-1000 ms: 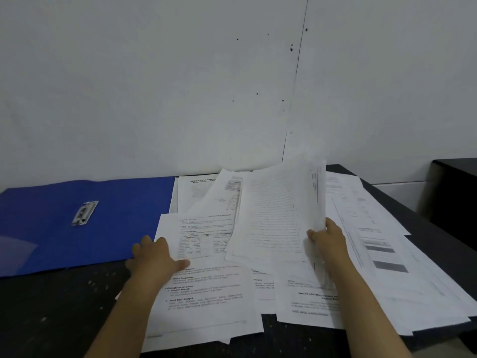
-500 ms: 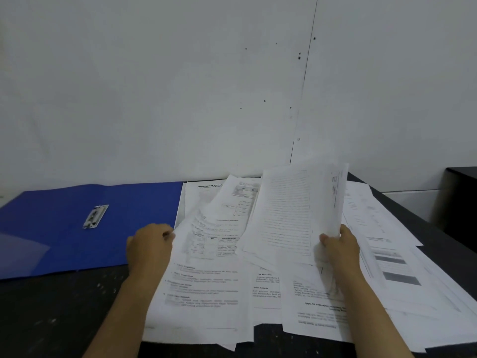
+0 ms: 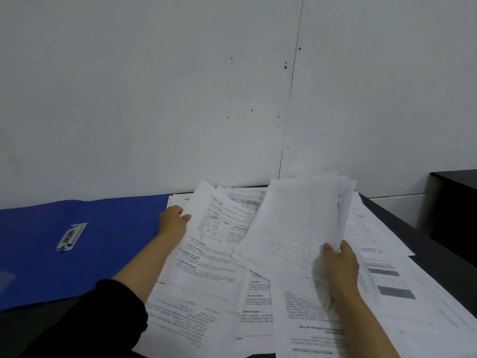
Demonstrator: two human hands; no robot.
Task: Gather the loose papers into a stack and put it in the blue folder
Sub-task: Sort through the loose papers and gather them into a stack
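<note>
Loose papers (image 3: 206, 293): white printed sheets, overlapping and askew on the dark table (image 3: 438, 257), just right of the open blue folder (image 3: 108, 244). Right hand (image 3: 338, 267) pinches a lifted sheaf (image 3: 291, 223) between thumb and fingers. Left hand (image 3: 173, 223), nearest the folder, pinches a raised sheet's edge (image 3: 216, 218). Folder's metal clip (image 3: 71, 236) exposed.

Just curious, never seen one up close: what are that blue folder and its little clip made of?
Blue folder: probably thin plastic or coated card; it lies flat with a smooth, faint sheen. Clip: looks like shiny metal, silvery and reflective, though blurred.
</note>
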